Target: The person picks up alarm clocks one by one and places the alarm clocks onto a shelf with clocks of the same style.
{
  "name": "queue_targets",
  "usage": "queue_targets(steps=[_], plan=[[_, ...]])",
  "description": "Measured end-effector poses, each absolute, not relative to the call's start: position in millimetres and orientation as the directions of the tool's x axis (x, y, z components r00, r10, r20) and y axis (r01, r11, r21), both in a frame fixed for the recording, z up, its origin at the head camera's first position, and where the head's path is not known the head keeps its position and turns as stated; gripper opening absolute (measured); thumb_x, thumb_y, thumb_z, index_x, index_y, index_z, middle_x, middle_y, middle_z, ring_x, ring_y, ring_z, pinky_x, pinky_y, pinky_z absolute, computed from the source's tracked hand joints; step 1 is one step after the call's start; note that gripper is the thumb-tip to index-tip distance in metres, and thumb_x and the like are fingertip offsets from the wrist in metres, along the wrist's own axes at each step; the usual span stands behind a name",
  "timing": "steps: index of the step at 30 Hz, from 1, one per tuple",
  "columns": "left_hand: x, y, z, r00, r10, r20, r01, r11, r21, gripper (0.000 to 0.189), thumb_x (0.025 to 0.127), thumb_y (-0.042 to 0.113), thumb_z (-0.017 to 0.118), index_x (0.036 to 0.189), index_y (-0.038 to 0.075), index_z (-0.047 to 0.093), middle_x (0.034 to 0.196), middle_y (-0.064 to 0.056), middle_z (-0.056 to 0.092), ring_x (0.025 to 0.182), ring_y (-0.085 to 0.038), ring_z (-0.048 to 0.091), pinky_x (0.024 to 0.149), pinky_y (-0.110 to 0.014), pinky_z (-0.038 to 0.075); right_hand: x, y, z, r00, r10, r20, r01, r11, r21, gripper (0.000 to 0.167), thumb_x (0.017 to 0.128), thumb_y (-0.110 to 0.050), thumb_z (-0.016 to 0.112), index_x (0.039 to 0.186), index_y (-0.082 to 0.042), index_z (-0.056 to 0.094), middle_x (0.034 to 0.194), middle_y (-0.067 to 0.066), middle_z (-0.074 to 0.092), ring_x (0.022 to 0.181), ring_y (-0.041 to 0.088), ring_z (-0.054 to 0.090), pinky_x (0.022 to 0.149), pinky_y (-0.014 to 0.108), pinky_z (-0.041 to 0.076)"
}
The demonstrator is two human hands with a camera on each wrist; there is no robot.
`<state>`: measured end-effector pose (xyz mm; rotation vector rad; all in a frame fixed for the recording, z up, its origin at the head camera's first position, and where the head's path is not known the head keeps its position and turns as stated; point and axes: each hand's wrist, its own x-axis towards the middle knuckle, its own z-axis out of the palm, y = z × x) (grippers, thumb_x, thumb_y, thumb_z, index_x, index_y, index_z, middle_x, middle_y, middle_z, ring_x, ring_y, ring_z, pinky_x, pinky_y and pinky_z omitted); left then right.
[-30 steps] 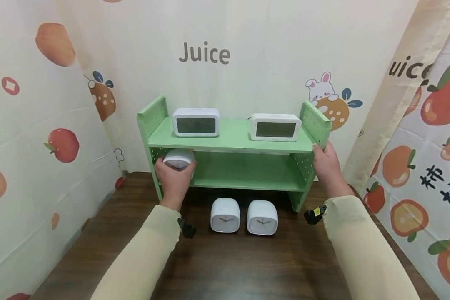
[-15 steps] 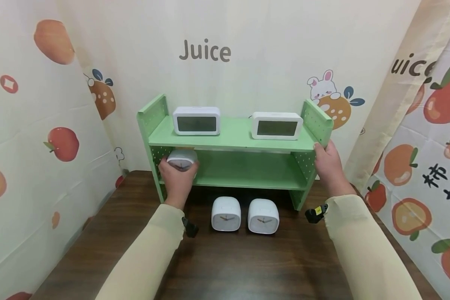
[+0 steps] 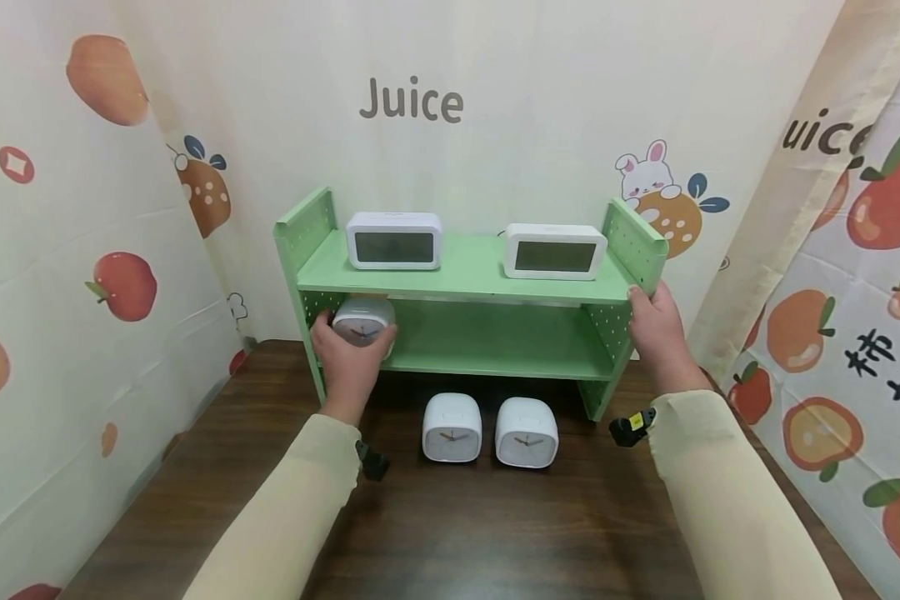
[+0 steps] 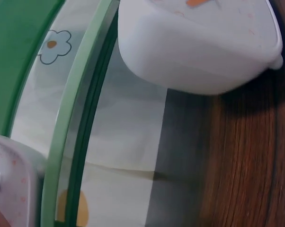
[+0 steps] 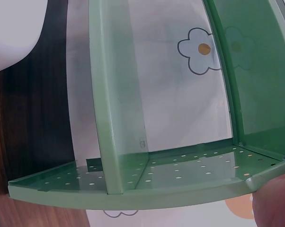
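A green metal two-tier shelf (image 3: 495, 337) stands on the dark wooden table. At the left end of its lower tier is a white rounded analog clock (image 3: 363, 310), facing forward. My left hand (image 3: 348, 362) holds this clock from the front, thumb at its right side and fingers at its left. In the left wrist view the clock (image 4: 12, 172) shows at the lower left edge. My right hand (image 3: 658, 333) grips the front edge of the shelf's perforated right side panel (image 5: 190, 172). Its fingers behind the panel are mostly hidden.
Two matching white clocks, a left one (image 3: 452, 425) and a right one (image 3: 527, 432), stand on the table before the shelf. On the top tier sit two white digital clocks, one left (image 3: 393, 242) and one right (image 3: 555, 252). Fruit-printed curtains (image 3: 525, 108) hang behind.
The held clock has moved slightly right along the lower tier since the first frame. Over the last half second my left hand shifted a little left, uncovering more of the dial. My right hand stays put.
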<state>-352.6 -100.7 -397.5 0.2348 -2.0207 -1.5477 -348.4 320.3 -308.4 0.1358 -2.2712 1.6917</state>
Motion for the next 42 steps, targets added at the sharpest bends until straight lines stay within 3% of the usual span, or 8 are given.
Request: queue_targets(steps=[9, 16, 19, 25, 29, 34, 42], plan=[[-340.7, -112.5, -385.4, -0.7, -0.511, 0.499, 0.378, 0.328, 0.866, 0.067, 0.097, 0.035, 0.068, 0.146, 0.002, 0.037, 0.142, -0.02, 0.042, 0.132, -0.036, 0.042, 0.111, -0.049, 0.034, -347.7, 320.6, -306.8, -0.951, 0.109, 0.288, -0.245, 0.3, -0.922, 0.058, 0.112, -0.036, 0.024, 0.163, -0.01, 0.018, 0.16, 0.018, 0.035, 0.144, 0.031, 0.038, 0.117, 0.058, 0.028], [-339.9, -128.1, -371.4, -0.573, -0.566, 0.592, 0.439, 0.397, 0.806, 0.048, 0.099, 0.026, 0.066, 0.135, 0.0, 0.047, 0.123, -0.014, 0.051, 0.114, -0.023, 0.048, 0.098, -0.041, 0.04, -348.7, 320.0, -306.7, -0.951, 0.167, 0.261, -0.2, 0.314, -0.928, 0.06, 0.112, -0.04, 0.032, 0.164, -0.011, 0.021, 0.159, 0.017, 0.037, 0.138, 0.028, 0.042, 0.115, 0.055, 0.033], [-340.4, -139.7, -362.3, -0.554, -0.596, 0.581, 0.409, 0.414, 0.814, 0.047, 0.1, 0.03, 0.064, 0.133, 0.001, 0.047, 0.12, -0.011, 0.049, 0.111, -0.02, 0.047, 0.094, -0.037, 0.039, -347.1, 319.8, -307.6, -0.939, 0.198, 0.282, -0.211, 0.318, -0.924, 0.062, 0.11, -0.039, 0.04, 0.164, -0.011, 0.024, 0.16, 0.015, 0.037, 0.138, 0.026, 0.042, 0.115, 0.05, 0.035], [-347.4, -159.2, -334.1, -0.615, -0.592, 0.521, 0.341, 0.396, 0.852, 0.053, 0.101, 0.036, 0.061, 0.14, 0.005, 0.042, 0.126, -0.007, 0.047, 0.116, -0.018, 0.045, 0.098, -0.033, 0.038, -324.9, 315.9, -314.4, -0.908, 0.221, 0.357, -0.273, 0.336, -0.902, 0.065, 0.108, -0.029, 0.05, 0.164, -0.012, 0.023, 0.166, 0.012, 0.031, 0.148, 0.024, 0.035, 0.117, 0.046, 0.033], [-352.8, -170.0, -312.2, -0.734, -0.52, 0.437, 0.271, 0.366, 0.89, 0.066, 0.101, 0.041, 0.059, 0.151, 0.006, 0.035, 0.143, -0.011, 0.044, 0.13, -0.021, 0.045, 0.107, -0.036, 0.04, -305.1, 303.8, -326.9, -0.878, 0.309, 0.364, -0.279, 0.287, -0.916, 0.068, 0.106, -0.021, 0.054, 0.164, -0.01, 0.02, 0.168, 0.01, 0.026, 0.152, 0.021, 0.026, 0.122, 0.039, 0.023], [-358.8, -177.0, -295.7, -0.875, -0.382, 0.299, 0.168, 0.34, 0.925, 0.073, 0.102, 0.049, 0.052, 0.159, 0.01, 0.029, 0.155, -0.012, 0.041, 0.135, -0.026, 0.043, 0.112, -0.048, 0.038, -277.7, 284.1, -349.8, -0.861, 0.394, 0.322, -0.211, 0.299, -0.931, 0.071, 0.105, -0.028, 0.055, 0.165, -0.016, 0.019, 0.169, 0.006, 0.022, 0.154, 0.02, 0.021, 0.123, 0.04, 0.019], [-367.3, -177.1, -290.9, -0.928, -0.341, 0.149, 0.049, 0.285, 0.957, 0.074, 0.101, 0.048, 0.054, 0.159, 0.009, 0.029, 0.154, -0.014, 0.043, 0.136, -0.028, 0.044, 0.113, -0.051, 0.036, -254.0, 251.8, -383.4, -0.853, 0.374, 0.364, -0.24, 0.338, -0.91, 0.073, 0.102, -0.022, 0.059, 0.162, -0.008, 0.02, 0.164, 0.013, 0.028, 0.149, 0.03, 0.028, 0.119, 0.052, 0.024]])
